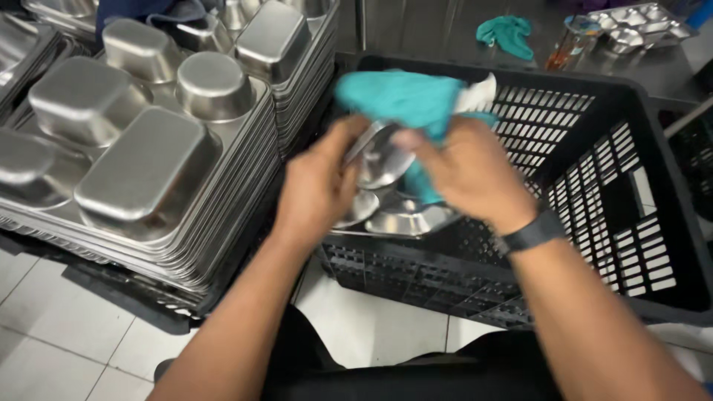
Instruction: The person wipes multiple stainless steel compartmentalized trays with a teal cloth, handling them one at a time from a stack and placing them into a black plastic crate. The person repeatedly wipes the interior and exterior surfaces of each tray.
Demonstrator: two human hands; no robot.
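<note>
The left hand [316, 186] curls its fingers around the rim of a compartmented steel tray [386, 186] held over a black plastic crate [594, 186], while the right hand [468, 174] (a dark band on its wrist) presses a teal cloth [405, 100] against the tray with fingers closed on the fabric. At nine o'clock from the hands a stack of upturned steel trays [148, 148] rises, and at one o'clock another teal cloth [506, 33] lies on the metal surface [445, 30] beside a single tray [639, 26].
</note>
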